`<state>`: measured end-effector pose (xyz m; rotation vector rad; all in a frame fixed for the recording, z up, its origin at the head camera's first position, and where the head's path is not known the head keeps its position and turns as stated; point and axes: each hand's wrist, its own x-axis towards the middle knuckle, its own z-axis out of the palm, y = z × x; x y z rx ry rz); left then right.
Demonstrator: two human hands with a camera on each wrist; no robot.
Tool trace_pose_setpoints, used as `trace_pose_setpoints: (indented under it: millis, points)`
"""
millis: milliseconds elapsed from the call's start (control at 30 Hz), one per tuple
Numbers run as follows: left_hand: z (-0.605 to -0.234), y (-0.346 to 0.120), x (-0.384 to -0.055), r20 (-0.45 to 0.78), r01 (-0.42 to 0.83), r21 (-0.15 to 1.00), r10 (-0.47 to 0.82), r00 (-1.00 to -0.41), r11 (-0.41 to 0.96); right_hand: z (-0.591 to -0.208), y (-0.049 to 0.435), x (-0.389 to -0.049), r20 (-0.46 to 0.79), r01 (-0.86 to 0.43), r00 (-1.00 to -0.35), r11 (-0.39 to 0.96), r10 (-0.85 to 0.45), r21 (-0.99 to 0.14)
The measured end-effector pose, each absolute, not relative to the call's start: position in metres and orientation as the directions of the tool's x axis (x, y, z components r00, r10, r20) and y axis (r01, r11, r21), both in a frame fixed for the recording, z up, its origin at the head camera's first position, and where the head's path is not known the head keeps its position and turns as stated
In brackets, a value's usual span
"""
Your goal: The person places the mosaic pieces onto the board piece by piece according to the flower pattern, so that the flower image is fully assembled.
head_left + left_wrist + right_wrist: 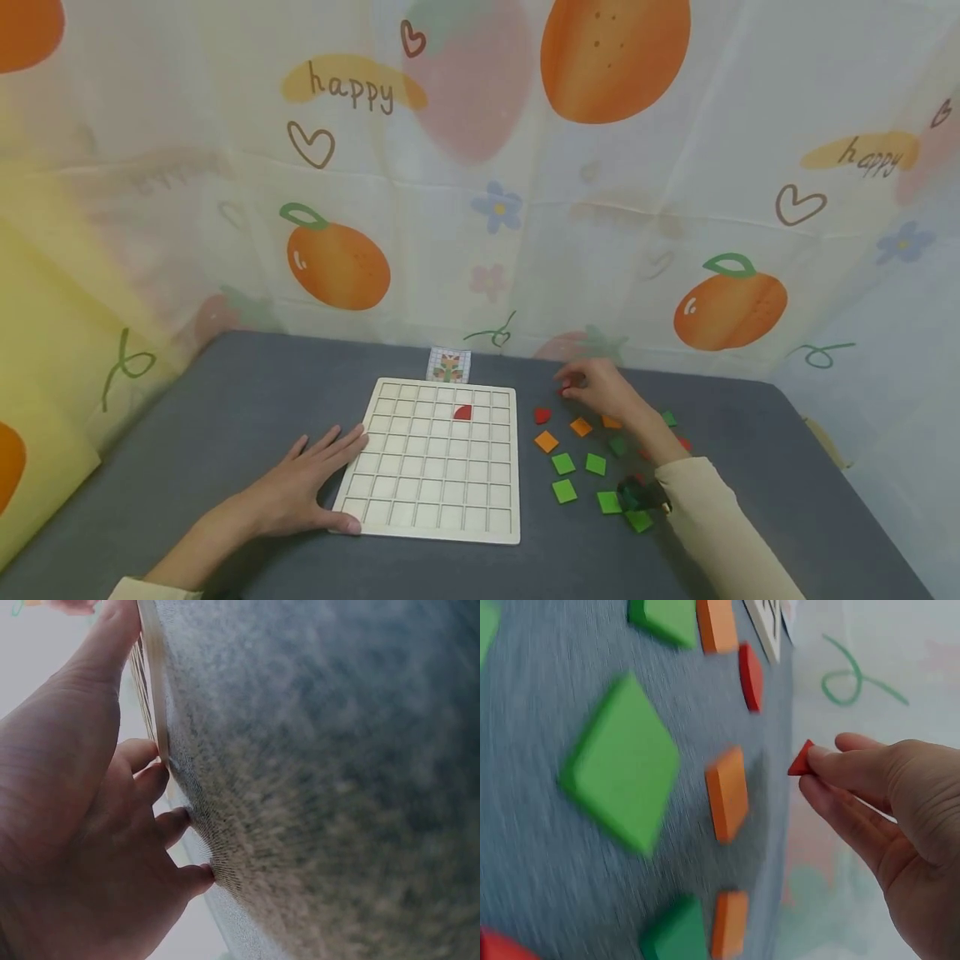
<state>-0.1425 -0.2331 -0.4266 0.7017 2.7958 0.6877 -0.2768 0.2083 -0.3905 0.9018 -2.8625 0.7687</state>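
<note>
My left hand [311,487] rests with spread, straight fingers along the left edge of a pale gridded board [435,527], its thumb at the near left corner. In the left wrist view, fingertips touch the cloth beside the board's side. One red quarter-round tile [463,412] lies in a cell in the board's upper right part. Right of the board, my right hand [600,389] pinches a small red tile [802,759] between thumb and fingers, held above the table. Part of that tile is hidden by the fingertips. A red tile [542,415] lies on the cloth near this hand.
Orange tiles [546,442], light green tiles [565,492] and a dark green tile [618,447] lie scattered right of the board, several under the right forearm. A small pattern card [448,365] lies behind the board. A printed curtain [480,250] hangs behind the grey table [300,567].
</note>
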Motion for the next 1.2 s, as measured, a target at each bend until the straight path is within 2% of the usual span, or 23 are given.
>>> trace_pose_setpoints:
  millis: [433, 967, 1200]
  points:
    - [-0.425, -0.231, -0.145, -0.084, 0.379, 0.485, 0.474, -0.877, 0.788, -0.396, 0.16, -0.278, 0.27, -0.655, -0.746, 0.601, -0.608, -0.457]
    - [-0.426, -0.232, -0.145, -0.083, 0.381, 0.484, 0.475, -0.876, 0.788, -0.403, 0.116, -0.277, 0.214, -0.582, -0.786, 0.577, -0.58, -0.572]
    - [-0.427, -0.233, -0.145, -0.077, 0.386, 0.483, 0.478, -0.875, 0.786, -0.405, 0.095, -0.275, 0.241, -0.574, -0.79, 0.544, -0.563, -0.612]
